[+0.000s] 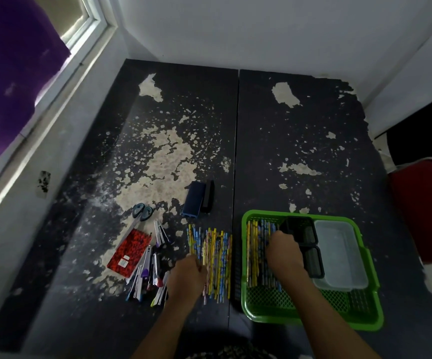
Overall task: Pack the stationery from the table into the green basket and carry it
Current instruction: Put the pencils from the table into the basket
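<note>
A green basket (pixel 365 321) sits on the dark table's right half. Inside it lie a row of patterned pencils (pixel 255 252), two black boxes (pixel 310 234) and a clear plastic container (pixel 339 255). My right hand (pixel 283 252) rests inside the basket on its pencils, fingers curled down. A second pile of patterned pencils (pixel 217 257) lies on the table left of the basket. My left hand (pixel 187 277) is at that pile's left edge, fingers closed around some of them. Pens (pixel 147 270), a red notebook (pixel 129 252), scissors (pixel 142 212) and a blue eraser block (pixel 194 199) lie further left.
The table (pixel 300 151) is black with peeling patches and a seam down its middle. A white wall and window frame (pixel 54 81) run along the left. A red chair (pixel 427 211) stands at the right. A black stapler-like item (pixel 208 195) lies beside the blue block.
</note>
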`<state>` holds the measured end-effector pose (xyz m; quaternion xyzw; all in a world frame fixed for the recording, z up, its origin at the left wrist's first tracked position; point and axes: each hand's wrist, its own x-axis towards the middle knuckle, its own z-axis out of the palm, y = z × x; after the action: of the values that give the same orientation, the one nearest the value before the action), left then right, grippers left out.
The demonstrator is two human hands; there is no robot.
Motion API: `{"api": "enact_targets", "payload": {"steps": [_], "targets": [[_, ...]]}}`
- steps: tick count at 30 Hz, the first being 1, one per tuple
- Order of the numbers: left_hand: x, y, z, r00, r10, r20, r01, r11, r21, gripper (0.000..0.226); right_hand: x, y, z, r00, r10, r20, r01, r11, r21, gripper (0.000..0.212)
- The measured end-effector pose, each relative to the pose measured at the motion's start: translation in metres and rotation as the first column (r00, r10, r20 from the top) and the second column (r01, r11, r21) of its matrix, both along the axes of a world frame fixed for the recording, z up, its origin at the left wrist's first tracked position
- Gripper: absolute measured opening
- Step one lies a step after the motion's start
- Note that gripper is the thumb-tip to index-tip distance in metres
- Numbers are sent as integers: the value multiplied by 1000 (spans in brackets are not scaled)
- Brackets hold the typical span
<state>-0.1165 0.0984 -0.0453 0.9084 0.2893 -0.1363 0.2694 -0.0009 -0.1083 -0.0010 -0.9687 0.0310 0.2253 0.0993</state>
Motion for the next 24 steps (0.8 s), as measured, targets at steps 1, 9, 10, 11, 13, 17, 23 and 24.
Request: {"api": "enact_targets", "payload": {"steps": [1,9,10,11,13,17,23,24], "targets": [[1,-1,1,999,-31,-27,31,999,29,17,1,1,1,1000,12,-11,-12,1000,-17,10],[5,0,-1,989,-98,-106,113,983,147,29,-4,-1,-7,1000,-12,-19,13,1000,9,15],[5,0,-1,987,-114,-114,132,978,164,29,-7,-1,-8,1000,-27,-13,28,999,25,18],[6,0,0,984,-131,-121,152,973,176,29,-9,-1,-7,999,-44,-5,44,998,43,20],[8,-1,3,979,-154,-131,177,967,184,29,-12,-3,-6,997,-75,17,73,994,84,29],[10,-4,8,979,-145,-145,171,968,184,29,-18,-2,-2,992,-117,46,108,981,158,37],[11,-8,11,978,-152,-141,176,967,183,27,-21,-1,9,984,-156,82,130,957,259,31],[11,-9,13,980,-144,-140,167,971,173,29,-23,-1,11,984,-159,83,130,951,281,30]]}}
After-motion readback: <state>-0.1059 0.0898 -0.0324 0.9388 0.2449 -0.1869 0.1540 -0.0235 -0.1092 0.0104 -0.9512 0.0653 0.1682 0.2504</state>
